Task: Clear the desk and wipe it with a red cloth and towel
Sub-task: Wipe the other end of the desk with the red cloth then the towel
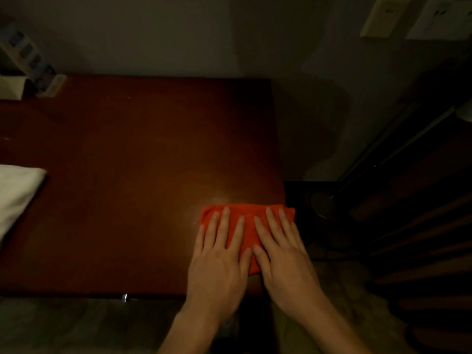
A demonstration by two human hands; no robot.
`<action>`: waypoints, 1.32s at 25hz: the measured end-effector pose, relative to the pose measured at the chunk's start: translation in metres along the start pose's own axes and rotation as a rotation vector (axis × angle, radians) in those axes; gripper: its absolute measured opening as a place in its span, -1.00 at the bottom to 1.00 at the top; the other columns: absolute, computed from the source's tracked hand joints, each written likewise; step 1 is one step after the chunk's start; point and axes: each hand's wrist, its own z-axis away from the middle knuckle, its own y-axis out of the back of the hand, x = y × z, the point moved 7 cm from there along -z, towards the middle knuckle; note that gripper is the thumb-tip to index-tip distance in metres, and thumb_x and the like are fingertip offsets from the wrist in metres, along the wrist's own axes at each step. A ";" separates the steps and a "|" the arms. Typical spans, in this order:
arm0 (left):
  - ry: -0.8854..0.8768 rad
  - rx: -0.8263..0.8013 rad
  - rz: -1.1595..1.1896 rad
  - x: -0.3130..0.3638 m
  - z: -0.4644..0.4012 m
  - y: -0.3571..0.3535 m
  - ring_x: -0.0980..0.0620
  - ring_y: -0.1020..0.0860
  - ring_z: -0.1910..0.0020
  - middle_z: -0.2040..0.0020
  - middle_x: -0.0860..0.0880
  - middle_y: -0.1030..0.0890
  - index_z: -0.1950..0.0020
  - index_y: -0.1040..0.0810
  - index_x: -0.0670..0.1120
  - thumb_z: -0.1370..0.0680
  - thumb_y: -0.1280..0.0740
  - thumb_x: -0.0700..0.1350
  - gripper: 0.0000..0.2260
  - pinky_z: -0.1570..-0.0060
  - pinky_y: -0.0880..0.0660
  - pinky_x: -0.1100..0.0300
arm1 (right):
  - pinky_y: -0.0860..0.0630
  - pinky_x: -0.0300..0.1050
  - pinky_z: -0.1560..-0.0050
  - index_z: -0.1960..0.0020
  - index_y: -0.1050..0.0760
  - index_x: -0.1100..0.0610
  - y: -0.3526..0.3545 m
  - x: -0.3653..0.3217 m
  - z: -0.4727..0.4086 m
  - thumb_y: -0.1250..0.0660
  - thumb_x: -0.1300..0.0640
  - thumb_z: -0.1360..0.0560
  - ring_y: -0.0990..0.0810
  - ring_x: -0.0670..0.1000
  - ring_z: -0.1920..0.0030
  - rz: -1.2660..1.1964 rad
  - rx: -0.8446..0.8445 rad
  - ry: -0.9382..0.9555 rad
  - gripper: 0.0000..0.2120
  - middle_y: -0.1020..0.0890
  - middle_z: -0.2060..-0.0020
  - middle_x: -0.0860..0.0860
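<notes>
— Head view: what are the hands doing?
— Left hand point(219, 256) and right hand point(283, 254) lie flat, fingers straight, pressing the red cloth point(246, 226) beneath them; its long axis runs left-right; desk point(140, 162) stretches beyond; white towel point(18, 195) far left.

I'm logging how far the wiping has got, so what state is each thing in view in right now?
red cloth: folded flat at the desk's near right corner, one edge overhanging the right side.
left hand: open, fingers straight, pressing on the cloth.
right hand: open, pressing on the cloth beside it.
desk: bare in the middle.
white towel: lying at the desk's left edge, untouched.
</notes>
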 end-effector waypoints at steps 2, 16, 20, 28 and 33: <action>0.007 -0.032 0.002 0.004 0.022 -0.001 -0.11 -0.18 -0.53 -0.55 -0.12 -0.22 -0.55 -0.20 -0.01 -0.66 0.01 0.14 -0.51 -0.49 -0.20 -0.11 | 0.13 0.01 -0.55 -0.55 0.05 -0.06 -0.003 -0.004 0.024 0.18 -0.18 -0.58 0.25 -0.07 -0.56 -0.006 0.035 -0.001 -0.44 0.07 -0.56 -0.09; -0.053 -0.093 -0.002 0.007 0.025 -0.003 -0.11 0.02 -0.58 -0.60 -0.13 -0.03 -0.60 -0.03 -0.01 -0.66 0.12 0.16 -0.47 -0.53 -0.02 -0.13 | 0.07 0.06 -0.56 -0.57 -0.01 -0.02 -0.005 -0.002 0.032 0.12 -0.16 -0.62 0.23 -0.05 -0.57 -0.089 0.074 0.009 -0.45 0.04 -0.58 -0.04; -0.076 -0.079 -0.005 0.012 0.062 -0.007 -0.12 -0.11 -0.56 -0.57 -0.14 -0.17 -0.57 -0.16 -0.03 -0.66 0.03 0.13 -0.50 -0.44 -0.08 -0.10 | -0.01 0.05 -0.51 -0.55 -0.13 0.02 -0.012 -0.005 0.071 0.00 -0.09 -0.63 0.07 0.02 -0.58 0.017 0.164 0.054 -0.49 -0.13 -0.56 0.01; -0.086 -0.035 -0.021 -0.006 0.039 0.005 -0.10 -0.14 -0.56 -0.57 -0.13 -0.20 -0.57 -0.20 -0.03 -0.66 0.04 0.15 -0.49 -0.53 -0.08 -0.07 | 0.10 0.04 -0.53 -0.55 -0.18 0.08 -0.012 -0.015 0.040 0.04 -0.09 -0.63 0.04 0.06 -0.58 0.118 0.154 0.049 -0.47 -0.14 -0.55 0.05; -0.049 -0.027 -0.015 -0.064 0.061 0.012 -0.07 -0.12 -0.56 -0.57 -0.10 -0.18 -0.57 -0.18 -0.02 -0.65 0.02 0.16 -0.48 -0.44 -0.07 -0.06 | 0.00 0.09 -0.48 -0.53 -0.24 0.09 -0.031 -0.071 0.034 -0.02 -0.05 -0.61 -0.03 0.12 -0.57 0.104 0.148 0.090 -0.48 -0.21 -0.54 0.08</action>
